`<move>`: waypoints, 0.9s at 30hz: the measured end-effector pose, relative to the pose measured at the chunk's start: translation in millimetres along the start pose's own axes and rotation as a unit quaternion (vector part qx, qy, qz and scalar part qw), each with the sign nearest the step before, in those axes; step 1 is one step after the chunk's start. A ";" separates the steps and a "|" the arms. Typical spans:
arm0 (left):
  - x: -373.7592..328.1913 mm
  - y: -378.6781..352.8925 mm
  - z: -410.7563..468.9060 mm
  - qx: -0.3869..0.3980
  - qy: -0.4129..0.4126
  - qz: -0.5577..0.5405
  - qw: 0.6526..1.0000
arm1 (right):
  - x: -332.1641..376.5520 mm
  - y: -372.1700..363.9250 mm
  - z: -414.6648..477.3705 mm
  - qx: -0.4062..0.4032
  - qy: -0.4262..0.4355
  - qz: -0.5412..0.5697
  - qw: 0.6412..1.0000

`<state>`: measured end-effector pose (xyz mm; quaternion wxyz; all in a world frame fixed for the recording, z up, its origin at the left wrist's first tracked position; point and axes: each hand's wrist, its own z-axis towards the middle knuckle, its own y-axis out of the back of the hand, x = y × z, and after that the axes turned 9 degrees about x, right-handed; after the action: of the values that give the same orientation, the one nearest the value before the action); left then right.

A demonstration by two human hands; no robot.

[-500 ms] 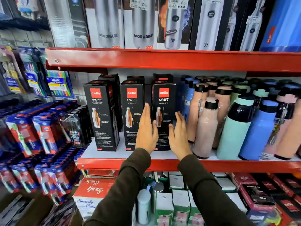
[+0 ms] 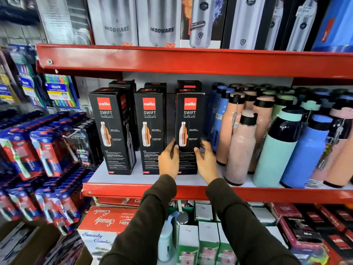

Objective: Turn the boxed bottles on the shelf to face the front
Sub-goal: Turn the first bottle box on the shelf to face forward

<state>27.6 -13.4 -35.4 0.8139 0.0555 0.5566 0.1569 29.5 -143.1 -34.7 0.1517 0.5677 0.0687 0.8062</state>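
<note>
Black cardboard box (image 2: 188, 129) between hands.

the three front black boxes (image 2: 188, 129) read "cello swift". two boxes above (image 2: 161, 22) say "modware". a red carton (image 2: 107, 219) below reads "smarty combo".

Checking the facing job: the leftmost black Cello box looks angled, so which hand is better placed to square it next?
Left. The left hand sits nearer the angled leftmost Cello box, with only the middle box between. The right hand is on the rightmost box's far side.
</note>
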 end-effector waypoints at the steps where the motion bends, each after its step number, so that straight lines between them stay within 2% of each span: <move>1: 0.2 0.4 -0.3 0.001 -0.005 -0.001 1.000 | 0.4 0.3 0.0 -0.005 0.002 0.004 1.000; 8: -3.1 2.3 -2.6 0.019 -0.025 -0.106 0.994 | 0.0 7.0 -7.4 -0.008 0.030 0.029 0.999; 16: -16.8 -1.7 -18.8 -0.023 -0.010 -0.264 0.964 | 9.1 14.1 -9.4 0.011 0.048 0.016 0.999; 21: -23.0 -1.9 -19.7 -0.037 -0.062 -0.227 0.971 | 9.6 17.0 -8.3 -0.011 0.047 0.019 0.999; 24: -21.2 -2.1 -15.0 -0.061 -0.096 -0.152 0.982 | 10.1 20.0 -7.1 -0.003 0.043 0.021 0.999; 27: -14.4 -2.8 -5.9 -0.032 -0.060 -0.107 0.992 | 10.5 23.5 -7.4 0.025 0.039 0.016 0.999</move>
<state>18.0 -21.1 -25.5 0.8595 -0.0209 0.5038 0.0832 15.4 -161.4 -21.2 0.1215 0.5402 0.0857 0.8283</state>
